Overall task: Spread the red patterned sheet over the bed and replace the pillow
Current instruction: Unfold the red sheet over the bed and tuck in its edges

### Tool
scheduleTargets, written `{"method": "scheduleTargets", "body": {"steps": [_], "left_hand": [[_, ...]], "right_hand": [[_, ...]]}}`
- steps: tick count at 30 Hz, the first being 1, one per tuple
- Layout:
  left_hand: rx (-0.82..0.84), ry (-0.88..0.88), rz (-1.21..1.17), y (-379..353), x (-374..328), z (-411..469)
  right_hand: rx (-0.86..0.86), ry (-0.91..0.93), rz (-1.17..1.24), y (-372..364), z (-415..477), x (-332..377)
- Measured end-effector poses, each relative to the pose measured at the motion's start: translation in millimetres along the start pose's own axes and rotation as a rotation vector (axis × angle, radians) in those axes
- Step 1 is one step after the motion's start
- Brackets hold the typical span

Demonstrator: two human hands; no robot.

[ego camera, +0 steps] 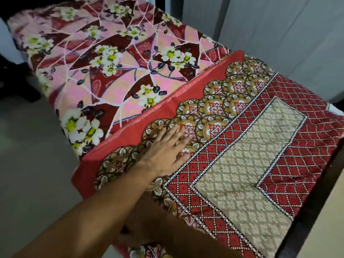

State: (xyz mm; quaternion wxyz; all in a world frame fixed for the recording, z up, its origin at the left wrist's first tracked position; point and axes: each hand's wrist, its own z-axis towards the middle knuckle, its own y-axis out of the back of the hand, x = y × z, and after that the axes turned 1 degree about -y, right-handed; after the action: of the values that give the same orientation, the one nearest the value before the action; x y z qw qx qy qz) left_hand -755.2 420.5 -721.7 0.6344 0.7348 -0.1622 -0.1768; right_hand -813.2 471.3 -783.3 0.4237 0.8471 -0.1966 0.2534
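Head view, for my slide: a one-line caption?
Left hand rests flat on the red patterned sheet, laid over part of the floral-covered bed.

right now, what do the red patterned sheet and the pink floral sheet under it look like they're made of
The red patterned sheet looks like thin woven cloth, probably cotton, matte: its print is flat and its edge lies crisp. The pink floral sheet looks like similar printed fabric, smooth and matte, pulled flat; the fibre cannot be told.
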Motion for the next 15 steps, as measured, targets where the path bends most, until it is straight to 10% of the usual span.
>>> {"method": "scheduleTargets", "body": {"steps": [5,8,15], "left_hand": [[-0.059,0.215,-0.034,4.1,13.1,-7.4],[-0.038,0.227,-0.022,7.1,11.9,-20.9],[0.090,0.078,-0.060,-2.4,-52.4,-49.5]], "right_hand": [[-0.036,0.718,-0.457,50.9,-79.8,-19.5],[-0.287,0.522,-0.535,106.4,-96.9,-78.6],[-0.086,0.597,-0.756,101.9,-177.0,-147.8]]}}
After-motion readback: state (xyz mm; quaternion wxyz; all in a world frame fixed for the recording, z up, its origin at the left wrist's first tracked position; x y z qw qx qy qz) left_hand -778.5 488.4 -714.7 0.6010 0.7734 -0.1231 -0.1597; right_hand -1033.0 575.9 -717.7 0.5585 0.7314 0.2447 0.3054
